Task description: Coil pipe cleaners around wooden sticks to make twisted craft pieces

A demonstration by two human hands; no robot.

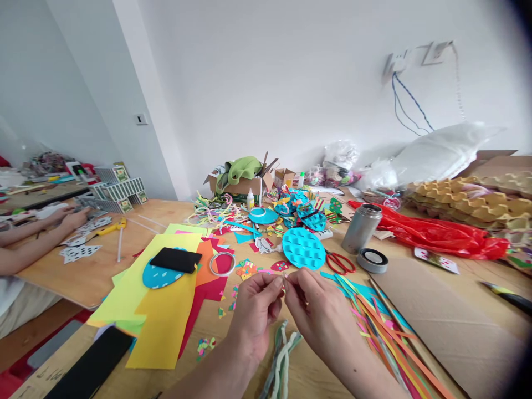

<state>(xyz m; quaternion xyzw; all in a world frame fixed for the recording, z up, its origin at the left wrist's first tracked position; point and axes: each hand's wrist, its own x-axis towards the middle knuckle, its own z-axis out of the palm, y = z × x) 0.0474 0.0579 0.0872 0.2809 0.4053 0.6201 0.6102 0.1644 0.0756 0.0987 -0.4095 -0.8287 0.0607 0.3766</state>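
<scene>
Anything pinched between the left hand [255,307] and right hand [318,305] is too small to tell.

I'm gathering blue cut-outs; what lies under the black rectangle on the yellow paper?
A blue oval with pale marks sticks out from under the black rectangle, with yellow paper beneath. Whatever the rectangle covers, including part of the oval, cannot be seen.
</scene>
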